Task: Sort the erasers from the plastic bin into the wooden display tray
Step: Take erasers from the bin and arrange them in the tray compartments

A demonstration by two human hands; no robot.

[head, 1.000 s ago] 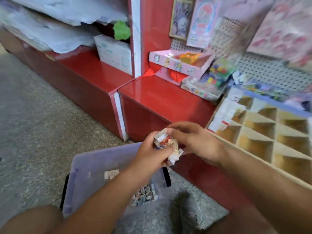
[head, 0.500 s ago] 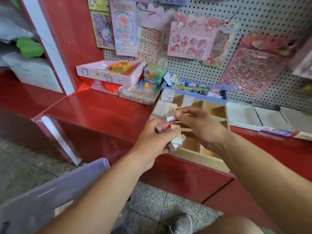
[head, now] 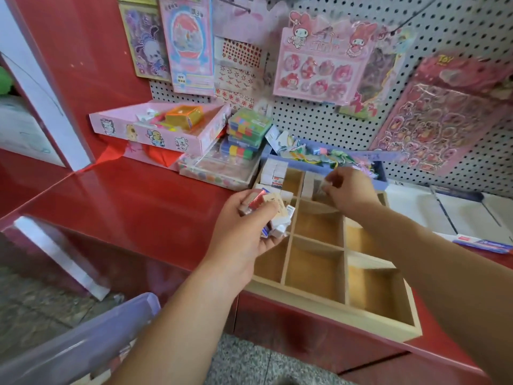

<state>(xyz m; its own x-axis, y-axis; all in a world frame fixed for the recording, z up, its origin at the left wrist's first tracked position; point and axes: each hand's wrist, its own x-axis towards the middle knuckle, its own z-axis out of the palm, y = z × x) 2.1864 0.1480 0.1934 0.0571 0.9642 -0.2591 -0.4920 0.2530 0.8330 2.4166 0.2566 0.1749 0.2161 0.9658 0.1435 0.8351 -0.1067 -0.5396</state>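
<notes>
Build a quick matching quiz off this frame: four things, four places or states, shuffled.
1. left hand
2. right hand
3. plastic bin
4. orange box

A. inside the pink box
B. pinches one eraser over the far row of the wooden tray
C. bottom left, below the counter
D. grips a handful of erasers

Pairs: 1-D, 2-B, 3-C, 4-A

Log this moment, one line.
left hand: grips handful of small wrapped erasers | right hand: pinches one pale eraser over far row of wooden compartment tray
</notes>
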